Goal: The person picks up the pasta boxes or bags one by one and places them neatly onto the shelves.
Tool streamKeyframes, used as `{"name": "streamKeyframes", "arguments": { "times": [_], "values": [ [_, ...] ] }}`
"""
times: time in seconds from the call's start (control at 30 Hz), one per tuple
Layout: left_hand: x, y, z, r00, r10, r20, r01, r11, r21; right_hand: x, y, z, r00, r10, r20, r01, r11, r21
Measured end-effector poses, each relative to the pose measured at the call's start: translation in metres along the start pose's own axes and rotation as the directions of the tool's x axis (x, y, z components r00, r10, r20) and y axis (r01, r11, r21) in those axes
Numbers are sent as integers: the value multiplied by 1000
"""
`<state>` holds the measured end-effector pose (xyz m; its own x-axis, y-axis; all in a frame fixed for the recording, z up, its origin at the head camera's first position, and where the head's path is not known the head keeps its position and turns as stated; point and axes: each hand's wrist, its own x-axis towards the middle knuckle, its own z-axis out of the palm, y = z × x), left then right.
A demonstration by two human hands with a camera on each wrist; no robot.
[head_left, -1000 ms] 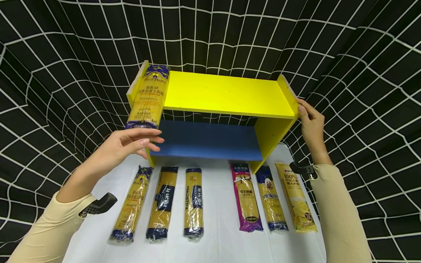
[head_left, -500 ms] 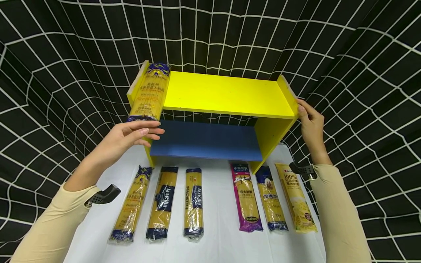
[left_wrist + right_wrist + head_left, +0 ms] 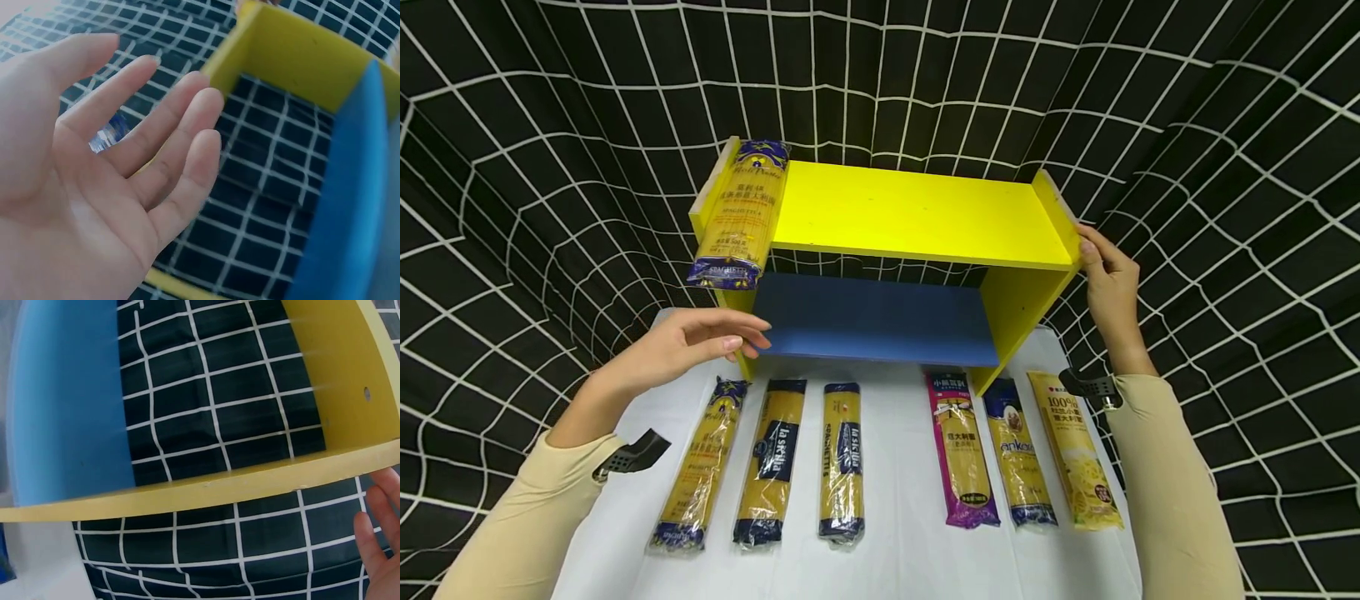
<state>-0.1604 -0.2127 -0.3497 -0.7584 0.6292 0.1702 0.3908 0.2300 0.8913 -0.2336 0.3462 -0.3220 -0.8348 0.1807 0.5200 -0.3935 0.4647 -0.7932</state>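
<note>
A clear and blue spaghetti pack leans at the left end of the yellow upper shelf, its lower end overhanging the front edge. My left hand is just below that end, fingers spread and loosely bent, holding nothing. In the left wrist view the palm of the left hand faces the camera, with a bit of blue wrapper showing between its fingers. My right hand touches the outer side of the shelf's right panel; in the right wrist view its fingertips are right at the panel.
Below is a blue lower shelf. On the white table lie a spaghetti pack, two la sicilia packs, a pink-edged pasta pack, an anker-labelled pack and a yellow pack. Black white-gridded cloth surrounds the setup.
My left hand first nudges the spaghetti pack's lower end upward, then drops away from it, leaving a gap. The pack has shifted slightly up the shelf. The right hand stays put.
</note>
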Motion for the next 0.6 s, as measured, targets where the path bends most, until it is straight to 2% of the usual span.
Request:
{"name": "streamKeyframes", "arguments": {
  "times": [0.1, 0.27, 0.47, 0.6],
  "values": [
    [-10, -21, 3, 999, -28, -17, 29, 998, 47, 0, 0, 1, 1000, 3, -1, -3, 1000, 3],
    [-33, -70, 5, 990, -67, -127, 81, 991, 107, -1, 0, 1, 1000, 5, -3, -5, 1000, 0],
    [-64, -133, 18, 961, -129, -244, 170, 973, 155, -2, -1, 0, 1000, 13, -6, -13, 1000, -11],
    [-84, -171, 35, 934, -191, -303, 264, 939, 221, -2, -2, 0, 1000, 11, -4, -11, 1000, -16]
  ]
}}
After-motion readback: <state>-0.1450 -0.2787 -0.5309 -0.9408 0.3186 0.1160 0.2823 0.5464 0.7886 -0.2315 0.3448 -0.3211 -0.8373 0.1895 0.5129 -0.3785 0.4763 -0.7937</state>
